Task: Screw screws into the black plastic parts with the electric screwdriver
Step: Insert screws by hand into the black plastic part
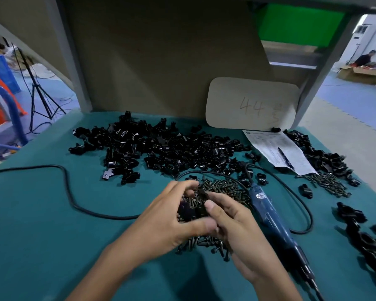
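Motion blur and both hands hide most of the black part (190, 210); its shape, and any screw in it, are not readable. The part is held directly above the screw pile (224, 187). L hand (167, 213): fingers curled round it. R hand (237, 231): thumb and fingers pinch it. Blue electric screwdriver (267, 211) lies just right of the pile, tip cut off at frame edge. Heap of black parts (161, 146) sits behind the pile.
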A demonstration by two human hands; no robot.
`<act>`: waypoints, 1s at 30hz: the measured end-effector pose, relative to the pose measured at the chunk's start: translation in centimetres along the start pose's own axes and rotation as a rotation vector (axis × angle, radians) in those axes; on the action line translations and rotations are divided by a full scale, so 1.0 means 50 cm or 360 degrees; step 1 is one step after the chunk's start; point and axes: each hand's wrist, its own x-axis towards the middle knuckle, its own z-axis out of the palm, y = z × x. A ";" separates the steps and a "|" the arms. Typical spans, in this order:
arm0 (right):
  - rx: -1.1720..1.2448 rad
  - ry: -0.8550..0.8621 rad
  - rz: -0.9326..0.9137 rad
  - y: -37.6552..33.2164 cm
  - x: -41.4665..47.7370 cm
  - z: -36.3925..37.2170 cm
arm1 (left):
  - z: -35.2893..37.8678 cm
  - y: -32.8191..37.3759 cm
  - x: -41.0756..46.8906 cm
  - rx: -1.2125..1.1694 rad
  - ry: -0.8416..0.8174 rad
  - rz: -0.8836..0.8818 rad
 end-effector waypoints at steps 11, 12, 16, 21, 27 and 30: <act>0.0191 -0.0143 -0.0086 0.011 -0.008 -0.009 | 0.010 -0.012 0.007 -0.0364 0.0366 0.0320; 0.0194 -0.0149 -0.0105 0.014 -0.010 -0.006 | 0.012 -0.012 0.007 -0.0403 0.0387 0.0334; 0.0194 -0.0143 -0.0183 0.023 -0.012 0.002 | 0.016 -0.020 0.008 -0.0490 0.0391 0.0318; 0.0099 -0.0143 -0.0221 0.038 0.001 0.002 | 0.025 -0.042 0.017 -0.0551 0.0308 0.0136; -0.1413 0.0096 -0.0099 0.073 0.096 -0.077 | 0.055 -0.098 0.046 -0.0484 0.0637 0.0028; -0.2198 0.0242 0.0031 0.111 0.143 -0.099 | 0.077 -0.134 0.062 -0.0304 0.0751 0.0002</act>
